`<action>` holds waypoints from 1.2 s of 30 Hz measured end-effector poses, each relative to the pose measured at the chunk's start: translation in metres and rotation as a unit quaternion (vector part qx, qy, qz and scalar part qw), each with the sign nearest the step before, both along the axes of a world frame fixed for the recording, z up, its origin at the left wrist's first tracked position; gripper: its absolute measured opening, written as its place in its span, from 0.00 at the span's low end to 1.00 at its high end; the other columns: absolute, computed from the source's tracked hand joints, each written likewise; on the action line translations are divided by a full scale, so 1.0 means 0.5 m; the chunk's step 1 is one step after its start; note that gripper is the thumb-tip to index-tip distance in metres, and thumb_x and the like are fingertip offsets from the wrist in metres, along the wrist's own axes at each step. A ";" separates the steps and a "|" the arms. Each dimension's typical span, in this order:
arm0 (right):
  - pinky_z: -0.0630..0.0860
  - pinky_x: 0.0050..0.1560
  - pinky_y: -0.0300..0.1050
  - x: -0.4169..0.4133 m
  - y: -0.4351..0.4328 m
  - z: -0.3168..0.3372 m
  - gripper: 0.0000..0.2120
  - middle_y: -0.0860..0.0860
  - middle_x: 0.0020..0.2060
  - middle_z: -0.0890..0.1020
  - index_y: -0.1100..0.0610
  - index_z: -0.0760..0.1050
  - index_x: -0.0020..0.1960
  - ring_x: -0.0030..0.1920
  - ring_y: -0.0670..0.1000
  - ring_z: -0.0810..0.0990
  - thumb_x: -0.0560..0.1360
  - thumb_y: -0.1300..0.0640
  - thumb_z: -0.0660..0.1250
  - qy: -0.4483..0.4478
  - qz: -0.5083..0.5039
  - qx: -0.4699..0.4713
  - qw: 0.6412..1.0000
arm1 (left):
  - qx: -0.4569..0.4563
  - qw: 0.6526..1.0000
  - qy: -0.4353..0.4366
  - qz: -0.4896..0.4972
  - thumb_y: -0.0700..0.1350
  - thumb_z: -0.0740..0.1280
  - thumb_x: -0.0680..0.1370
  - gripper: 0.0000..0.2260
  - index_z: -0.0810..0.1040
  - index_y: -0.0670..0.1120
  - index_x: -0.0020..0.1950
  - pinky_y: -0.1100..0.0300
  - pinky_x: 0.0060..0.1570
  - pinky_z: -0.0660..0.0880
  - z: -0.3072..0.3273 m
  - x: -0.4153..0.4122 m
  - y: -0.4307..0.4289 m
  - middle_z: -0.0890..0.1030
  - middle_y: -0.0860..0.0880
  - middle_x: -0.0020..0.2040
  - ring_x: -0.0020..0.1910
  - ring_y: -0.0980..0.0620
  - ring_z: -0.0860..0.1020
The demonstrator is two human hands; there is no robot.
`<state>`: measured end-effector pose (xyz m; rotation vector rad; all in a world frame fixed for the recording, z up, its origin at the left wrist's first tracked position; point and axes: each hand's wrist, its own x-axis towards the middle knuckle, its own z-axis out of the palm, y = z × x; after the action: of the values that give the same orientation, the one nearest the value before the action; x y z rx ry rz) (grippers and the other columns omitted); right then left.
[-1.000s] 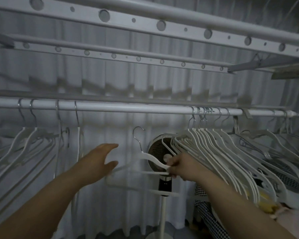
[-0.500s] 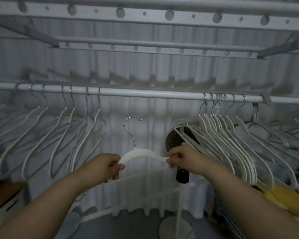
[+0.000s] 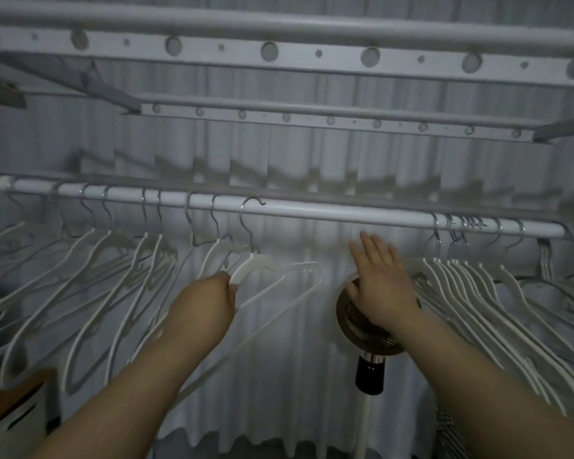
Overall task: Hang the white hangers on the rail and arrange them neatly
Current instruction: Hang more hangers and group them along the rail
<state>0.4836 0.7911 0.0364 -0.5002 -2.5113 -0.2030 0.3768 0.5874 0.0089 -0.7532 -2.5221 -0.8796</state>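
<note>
Two bare hands reach up toward a white round metal rail strung in front of a white pleated curtain. The left hand grips the left shoulder of a white plastic hanger with a steel wire hook, thumb on top and fingers curled out of sight behind it; the hook sits over the rail, just right of a spread row of matching white hangers. The right hand is raised below the rail with fingers straight and loosely spread, holding nothing, its outline smeared by motion. It covers part of a round mesh-fronted standing fan, and a tight bunch of white hangers hangs just beside it on the right. Whether the hook bears the hanger's full weight cannot be told, and the hanger's lower bar runs behind the left forearm. Half a second ago both hands held this hanger by its shoulders below the rail, its hook in free air; now the hook is on the rail and the right hand has let go.
</note>
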 end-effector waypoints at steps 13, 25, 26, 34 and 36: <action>0.62 0.64 0.64 -0.111 0.033 0.016 0.35 0.65 0.64 0.73 0.64 0.71 0.65 0.65 0.67 0.71 0.58 0.67 0.75 0.130 -0.035 0.097 0.986 | -0.037 0.998 0.023 0.036 0.46 0.53 0.80 0.13 0.74 0.42 0.53 0.57 0.44 0.72 0.010 -0.156 0.044 0.82 0.43 0.50 0.46 0.43 0.81; 0.72 0.51 0.68 -0.098 0.034 0.009 0.34 0.63 0.57 0.79 0.63 0.76 0.58 0.56 0.65 0.79 0.53 0.63 0.78 0.111 -0.071 0.117 0.984 | 0.108 0.983 0.150 -0.015 0.45 0.60 0.78 0.14 0.74 0.46 0.62 0.55 0.51 0.69 0.052 -0.093 0.056 0.77 0.47 0.59 0.58 0.46 0.73; 0.72 0.53 0.68 -0.089 0.034 0.010 0.31 0.63 0.58 0.79 0.63 0.76 0.59 0.56 0.65 0.79 0.55 0.63 0.75 0.116 -0.065 0.112 0.985 | 0.131 0.977 0.163 -0.039 0.44 0.61 0.77 0.13 0.75 0.45 0.61 0.54 0.51 0.69 0.055 -0.083 0.064 0.77 0.46 0.58 0.58 0.45 0.73; 0.51 0.71 0.44 0.049 0.047 0.068 0.25 0.48 0.74 0.58 0.49 0.56 0.73 0.73 0.51 0.55 0.77 0.52 0.58 0.021 0.000 -0.089 0.996 | 0.268 0.923 0.021 -0.277 0.37 0.64 0.74 0.15 0.75 0.56 0.36 0.71 0.35 0.71 0.047 0.003 0.194 0.78 0.59 0.29 0.32 0.62 0.76; 0.54 0.70 0.44 0.090 0.075 0.081 0.24 0.48 0.72 0.62 0.50 0.60 0.72 0.72 0.51 0.58 0.77 0.52 0.59 0.027 -0.002 -0.081 0.996 | 0.269 0.912 -0.033 -0.306 0.34 0.64 0.74 0.18 0.74 0.57 0.34 0.75 0.34 0.71 0.031 0.033 0.234 0.79 0.57 0.27 0.30 0.67 0.76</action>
<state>0.5286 0.8284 0.0768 -0.5675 -2.4866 0.0123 0.3935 0.7046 0.0243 -1.3441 -1.9236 -1.7286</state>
